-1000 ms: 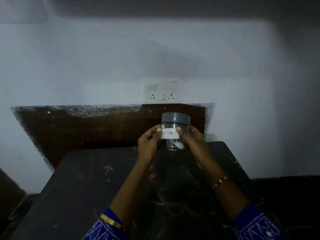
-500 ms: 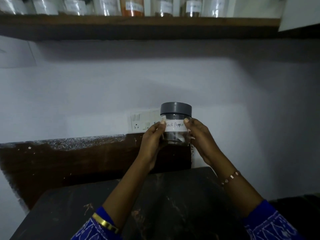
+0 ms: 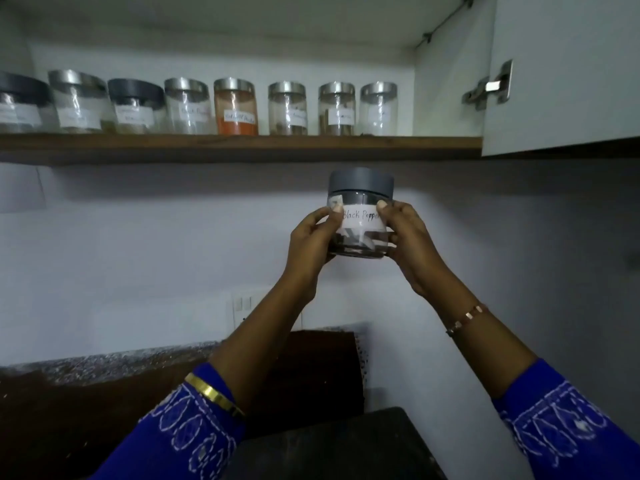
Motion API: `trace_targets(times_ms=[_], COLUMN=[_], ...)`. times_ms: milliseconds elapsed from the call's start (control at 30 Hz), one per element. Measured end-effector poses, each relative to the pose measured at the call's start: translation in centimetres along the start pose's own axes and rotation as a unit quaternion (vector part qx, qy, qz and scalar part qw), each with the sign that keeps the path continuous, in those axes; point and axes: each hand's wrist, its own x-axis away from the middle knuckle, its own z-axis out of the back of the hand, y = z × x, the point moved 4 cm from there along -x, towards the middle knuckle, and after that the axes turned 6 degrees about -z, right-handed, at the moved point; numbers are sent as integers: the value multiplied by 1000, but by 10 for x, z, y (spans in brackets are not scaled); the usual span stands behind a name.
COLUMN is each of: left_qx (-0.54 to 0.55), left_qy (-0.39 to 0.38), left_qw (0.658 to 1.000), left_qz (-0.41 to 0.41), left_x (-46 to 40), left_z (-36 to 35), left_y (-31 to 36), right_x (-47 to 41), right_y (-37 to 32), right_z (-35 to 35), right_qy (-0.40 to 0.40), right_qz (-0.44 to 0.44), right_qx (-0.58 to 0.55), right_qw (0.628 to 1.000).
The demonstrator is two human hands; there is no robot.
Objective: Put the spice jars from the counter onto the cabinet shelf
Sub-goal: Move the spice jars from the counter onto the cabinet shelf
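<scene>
Head view, looking up from below the cabinet. The white wall (image 3: 138, 254) fills the middle of the picture. Above it the cabinet shelf (image 3: 242, 145), a dark wooden board, runs from the left edge to the open white cabinet door (image 3: 561, 81) at upper right, which carries a metal hinge (image 3: 490, 86). At the bottom lie the dark desk (image 3: 339, 445) and, behind it, a brown speckled backsplash (image 3: 104, 382); a white switch plate (image 3: 242, 306) sits on the wall just above the backsplash.

On the shelf stands a row of eight labelled jars (image 3: 194, 105), side by side and upright. Most have metal lids, two on the left have dark lids, and one jar with orange powder (image 3: 236, 107) stands near the middle. The labels there are too blurred to read.

Below the shelf's right part, held in the air clear of the board, is the spice jar (image 3: 360, 213): clear, upright, with a grey lid and a white label reading "Black Pepper". The left hand (image 3: 311, 244) grips its left side, fingers curled round the back and thumb on the label. The right hand (image 3: 408, 244) grips its right side in the same way. Both arms wear blue embroidered sleeves (image 3: 194, 431); a gold bangle (image 3: 213, 393) sits on the left forearm and a beaded bracelet (image 3: 465, 318) on the right wrist.
</scene>
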Motion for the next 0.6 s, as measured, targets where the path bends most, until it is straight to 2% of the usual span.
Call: trace_targets(times_ms=[200,367,600], left_qx=[35,-6,-57], left_qy=[-25,-37,-5], left_qw=[998,995,989], left_qz=[-50,-97,-137], left_x=[-42,-82,-139], left_z=[-31,-59,-95], left_y=[38,64,84], right_x=[-31,-63,-112], right_y=[-54,-95,-127], right_z=[19,37,61], right_qy=[-10,-10,59], right_qz=[53,97,143], right_qx=[5,31,68], right_qw=[999,995,986])
